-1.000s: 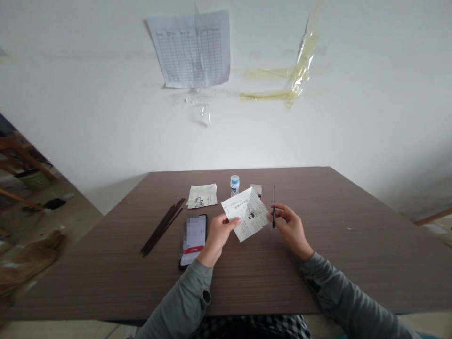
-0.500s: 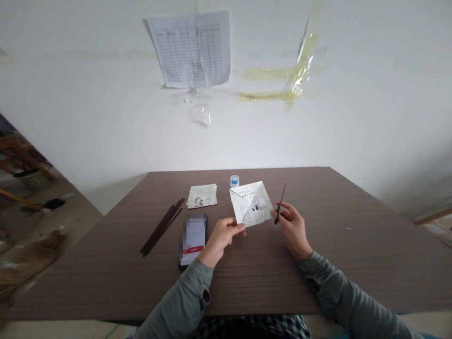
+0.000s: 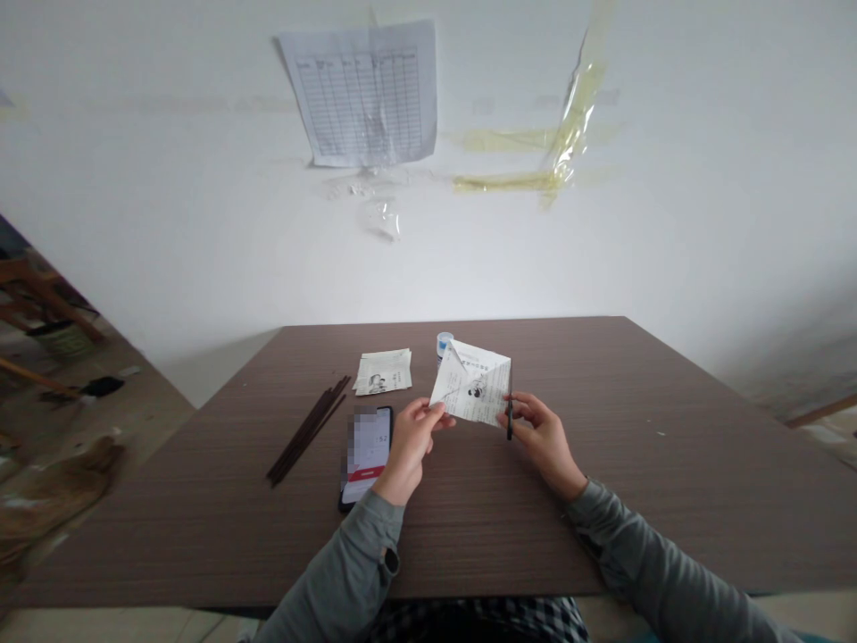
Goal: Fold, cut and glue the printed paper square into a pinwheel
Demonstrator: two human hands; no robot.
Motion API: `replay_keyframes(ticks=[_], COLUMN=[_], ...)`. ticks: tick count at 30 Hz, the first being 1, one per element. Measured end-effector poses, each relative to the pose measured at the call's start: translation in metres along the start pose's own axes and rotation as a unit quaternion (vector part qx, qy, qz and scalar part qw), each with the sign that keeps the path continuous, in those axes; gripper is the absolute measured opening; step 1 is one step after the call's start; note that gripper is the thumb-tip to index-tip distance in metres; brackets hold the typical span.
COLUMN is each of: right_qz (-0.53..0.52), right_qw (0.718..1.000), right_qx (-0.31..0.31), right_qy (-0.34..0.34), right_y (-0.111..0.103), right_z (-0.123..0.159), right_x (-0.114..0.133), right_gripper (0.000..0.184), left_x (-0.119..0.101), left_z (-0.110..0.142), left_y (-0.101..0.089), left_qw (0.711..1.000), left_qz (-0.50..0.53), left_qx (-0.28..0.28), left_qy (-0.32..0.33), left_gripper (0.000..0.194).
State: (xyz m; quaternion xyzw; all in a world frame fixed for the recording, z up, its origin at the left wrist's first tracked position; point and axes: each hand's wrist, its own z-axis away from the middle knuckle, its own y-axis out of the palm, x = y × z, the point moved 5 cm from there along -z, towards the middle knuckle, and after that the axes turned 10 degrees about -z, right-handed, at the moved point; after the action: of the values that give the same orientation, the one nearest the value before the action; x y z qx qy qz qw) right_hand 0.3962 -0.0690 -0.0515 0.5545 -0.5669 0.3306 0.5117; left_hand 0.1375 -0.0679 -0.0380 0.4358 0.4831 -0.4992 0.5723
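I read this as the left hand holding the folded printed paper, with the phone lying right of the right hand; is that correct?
Not quite: the head view shows the phone to the left of the left hand, not right of the right hand. The left hand does hold the folded printed paper.

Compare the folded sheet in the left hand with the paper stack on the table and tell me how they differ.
The folded sheet is held up off the table by the left hand, while the paper stack lies flat on the table. The folded sheet is a single angular shape with visible diagonal creases, while the paper stack is a loose, roughly rectangular pile. Both are off-white paper printed with dark text or drawings.
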Motion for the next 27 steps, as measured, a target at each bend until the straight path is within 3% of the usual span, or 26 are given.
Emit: replay_keyframes(ticks=[4,8,13,24,27], right_qz=[0.01,-0.002,0.0,-0.006,-0.008], right_qw=[1.0,1.0,1.0,1.0,1.0], right_qx=[0.018,-0.002,-0.009,-0.012,-0.017], right_qy=[-0.004,-0.002,-0.002,0.001,0.004], right_y=[0.007,0.011,0.015,0.015,0.015], right_z=[0.004,0.007,0.011,0.009,0.009], right_x=[-0.002,-0.002,0.002,0.001,-0.001], right_gripper=[0.049,0.058,0.048,0.058,0.057], left_x=[-0.001,-0.001,0.002,0.003,0.004], left_z=[0.002,0.008,0.011,0.008,0.007], left_y=[0.002,0.012,0.021,0.017,0.016], left_qw=[1.0,0.999,0.999,0.999,0.998], left_qz=[0.019,0.022,-0.004,-0.04,-0.045], left_qx=[-0.003,0.025,0.041,0.027,0.027], left_qy=[-0.002,0.001,-0.015,-0.025,-0.026], left_gripper=[0.035,0.034,0.034,0.015,0.017])
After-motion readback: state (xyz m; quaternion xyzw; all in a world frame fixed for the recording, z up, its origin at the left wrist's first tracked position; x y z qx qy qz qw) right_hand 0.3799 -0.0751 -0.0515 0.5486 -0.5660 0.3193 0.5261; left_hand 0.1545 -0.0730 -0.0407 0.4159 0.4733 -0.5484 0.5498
